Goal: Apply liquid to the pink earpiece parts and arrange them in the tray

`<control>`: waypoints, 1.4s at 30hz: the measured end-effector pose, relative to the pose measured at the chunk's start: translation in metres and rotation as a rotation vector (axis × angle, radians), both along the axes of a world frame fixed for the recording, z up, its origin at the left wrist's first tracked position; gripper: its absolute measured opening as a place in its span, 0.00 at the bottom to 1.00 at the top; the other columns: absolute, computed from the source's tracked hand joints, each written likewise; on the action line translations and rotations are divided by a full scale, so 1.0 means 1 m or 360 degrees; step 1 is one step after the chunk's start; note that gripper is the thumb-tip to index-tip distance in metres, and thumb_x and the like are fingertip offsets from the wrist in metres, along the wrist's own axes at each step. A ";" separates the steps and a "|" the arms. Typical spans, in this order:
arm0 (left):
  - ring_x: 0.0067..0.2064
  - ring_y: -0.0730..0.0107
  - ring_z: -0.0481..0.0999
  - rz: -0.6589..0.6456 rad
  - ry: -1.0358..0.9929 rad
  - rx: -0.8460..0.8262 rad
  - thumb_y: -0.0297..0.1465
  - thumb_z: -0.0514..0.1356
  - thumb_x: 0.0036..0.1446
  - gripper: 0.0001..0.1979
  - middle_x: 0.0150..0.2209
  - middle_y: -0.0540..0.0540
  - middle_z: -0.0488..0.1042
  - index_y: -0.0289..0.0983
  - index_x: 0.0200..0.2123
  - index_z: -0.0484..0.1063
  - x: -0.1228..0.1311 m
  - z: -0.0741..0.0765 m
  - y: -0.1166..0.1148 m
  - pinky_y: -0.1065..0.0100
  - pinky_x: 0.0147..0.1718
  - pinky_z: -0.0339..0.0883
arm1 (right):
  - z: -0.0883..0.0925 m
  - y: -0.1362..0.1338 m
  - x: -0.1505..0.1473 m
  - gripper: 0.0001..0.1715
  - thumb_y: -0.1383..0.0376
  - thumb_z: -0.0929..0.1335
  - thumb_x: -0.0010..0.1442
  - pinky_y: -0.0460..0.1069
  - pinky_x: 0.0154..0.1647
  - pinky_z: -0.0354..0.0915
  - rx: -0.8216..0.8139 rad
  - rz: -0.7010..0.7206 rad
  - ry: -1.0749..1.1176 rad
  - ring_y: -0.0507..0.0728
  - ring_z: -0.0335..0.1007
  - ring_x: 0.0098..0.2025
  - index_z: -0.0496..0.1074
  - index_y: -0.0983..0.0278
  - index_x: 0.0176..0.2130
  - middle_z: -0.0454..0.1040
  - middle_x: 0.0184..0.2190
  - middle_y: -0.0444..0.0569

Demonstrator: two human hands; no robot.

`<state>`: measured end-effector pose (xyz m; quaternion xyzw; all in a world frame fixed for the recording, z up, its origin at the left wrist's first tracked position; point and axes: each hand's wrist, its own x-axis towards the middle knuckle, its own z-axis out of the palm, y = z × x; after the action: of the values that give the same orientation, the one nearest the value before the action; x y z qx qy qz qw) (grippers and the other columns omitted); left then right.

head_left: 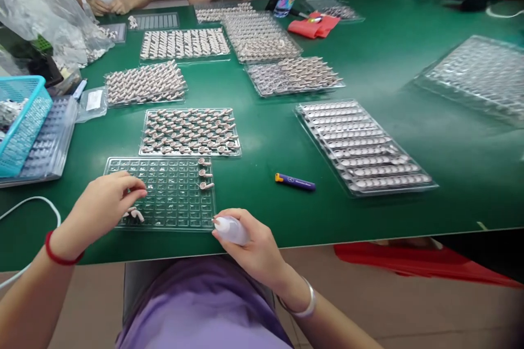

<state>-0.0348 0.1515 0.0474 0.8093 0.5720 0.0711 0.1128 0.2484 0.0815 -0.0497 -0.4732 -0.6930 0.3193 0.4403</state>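
My left hand (104, 202) is over the left part of a clear compartment tray (176, 196), thumb and fingers drawn together; whatever they may pinch is hidden. Just below those fingers lie a few loose small white earbud-like pieces (137, 215). Three similar pieces (204, 174) sit in a column at the tray's upper right. My right hand (257, 245) is wrapped round a small translucent squeeze bottle (233, 230), its white tip pointing left by the tray's lower right corner.
Behind stands a filled tray (190, 132); more filled trays (184, 43) are farther back. A purple lighter-like stick (295, 181) and a tray of white rows (364, 147) lie right. At left are a blue basket (24, 125) and a white cable (45, 202). Two people sit opposite.
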 end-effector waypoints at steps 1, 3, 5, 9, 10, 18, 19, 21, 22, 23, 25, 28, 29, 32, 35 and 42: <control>0.31 0.65 0.75 0.0035 0.0011 -0.0044 0.44 0.52 0.62 0.17 0.32 0.48 0.78 0.42 0.31 0.77 -0.009 -0.001 -0.006 0.67 0.28 0.63 | 0.000 0.000 0.000 0.08 0.66 0.70 0.59 0.48 0.32 0.71 0.0001 -0.0002 0.0006 0.56 0.76 0.33 0.69 0.59 0.41 0.77 0.35 0.47; 0.31 0.65 0.75 0.0098 0.0018 -0.0094 0.44 0.53 0.61 0.17 0.35 0.48 0.78 0.43 0.32 0.77 -0.021 -0.005 -0.017 0.68 0.28 0.63 | 0.000 -0.001 0.001 0.08 0.65 0.70 0.59 0.47 0.31 0.71 0.0007 -0.0020 0.0027 0.55 0.75 0.32 0.68 0.60 0.40 0.77 0.34 0.47; 0.31 0.67 0.74 0.0108 -0.0002 -0.0151 0.44 0.53 0.61 0.16 0.37 0.48 0.76 0.43 0.34 0.78 -0.026 -0.011 -0.025 0.68 0.29 0.65 | 0.000 -0.002 0.001 0.08 0.65 0.70 0.59 0.47 0.30 0.70 0.0017 -0.0045 0.0040 0.55 0.74 0.30 0.68 0.60 0.40 0.76 0.33 0.46; 0.33 0.67 0.74 0.0021 -0.0071 -0.0201 0.45 0.52 0.62 0.19 0.36 0.47 0.72 0.45 0.38 0.80 -0.025 -0.021 -0.033 0.68 0.31 0.67 | 0.001 -0.003 0.001 0.07 0.65 0.70 0.59 0.46 0.28 0.69 0.0029 -0.0066 0.0026 0.54 0.71 0.28 0.68 0.60 0.39 0.75 0.31 0.45; 0.33 0.67 0.73 0.0007 -0.0078 -0.0179 0.45 0.51 0.62 0.20 0.35 0.46 0.71 0.45 0.38 0.80 -0.023 -0.023 -0.034 0.68 0.30 0.67 | 0.001 -0.003 0.001 0.07 0.65 0.70 0.59 0.46 0.28 0.69 0.0025 -0.0066 0.0019 0.54 0.71 0.28 0.68 0.60 0.39 0.74 0.31 0.45; 0.38 0.63 0.74 0.0006 -0.0010 0.0083 0.36 0.49 0.65 0.16 0.39 0.43 0.74 0.39 0.37 0.77 -0.011 -0.034 -0.047 0.64 0.37 0.68 | 0.005 -0.004 -0.003 0.07 0.64 0.70 0.59 0.47 0.28 0.69 0.0019 -0.0057 0.0101 0.55 0.72 0.29 0.67 0.60 0.39 0.74 0.31 0.46; 0.39 0.62 0.74 0.0003 0.0015 0.0129 0.35 0.49 0.65 0.16 0.40 0.43 0.74 0.38 0.39 0.76 -0.010 -0.035 -0.049 0.62 0.39 0.68 | 0.005 -0.005 -0.003 0.07 0.65 0.70 0.60 0.47 0.27 0.69 0.0020 -0.0046 0.0110 0.54 0.71 0.29 0.67 0.60 0.39 0.74 0.31 0.46; 0.39 0.60 0.74 -0.0013 0.0052 0.0207 0.35 0.50 0.66 0.16 0.39 0.42 0.74 0.36 0.40 0.76 -0.010 -0.037 -0.050 0.60 0.40 0.68 | 0.005 -0.005 -0.004 0.07 0.65 0.70 0.59 0.47 0.27 0.69 0.0020 -0.0030 0.0122 0.54 0.71 0.29 0.67 0.60 0.39 0.74 0.31 0.46; 0.39 0.60 0.74 -0.0026 0.0061 0.0234 0.34 0.50 0.66 0.15 0.39 0.42 0.74 0.36 0.39 0.76 -0.010 -0.038 -0.051 0.60 0.40 0.68 | 0.005 -0.006 -0.004 0.08 0.65 0.70 0.59 0.47 0.28 0.68 0.0020 -0.0031 0.0129 0.54 0.71 0.29 0.67 0.60 0.39 0.74 0.31 0.45; 0.39 0.60 0.73 -0.0040 0.0061 0.0260 0.34 0.50 0.66 0.15 0.39 0.41 0.74 0.35 0.38 0.76 -0.009 -0.038 -0.052 0.60 0.41 0.68 | 0.005 -0.006 -0.004 0.08 0.65 0.71 0.59 0.47 0.28 0.68 0.0016 -0.0036 0.0138 0.54 0.71 0.29 0.68 0.60 0.39 0.74 0.31 0.45; 0.39 0.61 0.73 -0.0074 0.0040 0.0309 0.33 0.51 0.66 0.15 0.39 0.41 0.74 0.35 0.36 0.75 -0.008 -0.038 -0.052 0.61 0.41 0.67 | 0.007 -0.008 -0.007 0.08 0.66 0.71 0.59 0.46 0.28 0.68 0.0006 -0.0057 0.0167 0.54 0.71 0.29 0.68 0.60 0.38 0.73 0.30 0.45; 0.39 0.61 0.74 -0.0122 0.0018 0.0385 0.33 0.52 0.66 0.13 0.39 0.42 0.76 0.35 0.36 0.75 -0.006 -0.039 -0.053 0.61 0.42 0.67 | 0.011 -0.009 -0.017 0.09 0.67 0.71 0.58 0.46 0.28 0.68 -0.0011 -0.0026 0.0240 0.53 0.70 0.29 0.68 0.60 0.38 0.73 0.30 0.44; 0.40 0.61 0.74 -0.0125 0.0022 0.0409 0.32 0.52 0.66 0.13 0.40 0.42 0.76 0.35 0.38 0.75 -0.005 -0.040 -0.054 0.61 0.43 0.67 | 0.013 -0.010 -0.021 0.09 0.67 0.71 0.58 0.46 0.29 0.68 -0.0020 0.0014 0.0270 0.53 0.70 0.29 0.68 0.60 0.39 0.73 0.31 0.44; 0.41 0.59 0.75 -0.0097 0.0046 0.0434 0.32 0.52 0.66 0.13 0.41 0.41 0.77 0.34 0.43 0.75 -0.005 -0.043 -0.055 0.60 0.43 0.68 | 0.014 -0.009 -0.033 0.10 0.67 0.71 0.57 0.47 0.31 0.68 -0.0035 0.0145 0.0343 0.53 0.70 0.30 0.68 0.60 0.40 0.73 0.32 0.45; 0.39 0.60 0.75 -0.0088 0.0020 0.0442 0.32 0.52 0.66 0.12 0.39 0.42 0.77 0.35 0.42 0.75 -0.005 -0.045 -0.055 0.61 0.41 0.68 | 0.014 -0.007 -0.041 0.10 0.68 0.70 0.57 0.47 0.31 0.68 -0.0050 0.0167 0.0358 0.53 0.70 0.31 0.68 0.61 0.40 0.73 0.32 0.46; 0.40 0.60 0.74 -0.0011 0.0033 0.0503 0.35 0.55 0.64 0.10 0.38 0.44 0.76 0.36 0.40 0.73 -0.004 -0.043 -0.054 0.61 0.40 0.66 | 0.019 0.001 -0.046 0.10 0.67 0.71 0.56 0.47 0.31 0.67 -0.0135 0.0164 0.0369 0.53 0.70 0.31 0.68 0.61 0.39 0.74 0.32 0.45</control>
<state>-0.0386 0.0978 0.0043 0.8196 0.5521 0.1515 -0.0214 0.2022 0.0821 -0.0303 -0.4151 -0.6466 0.4230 0.4802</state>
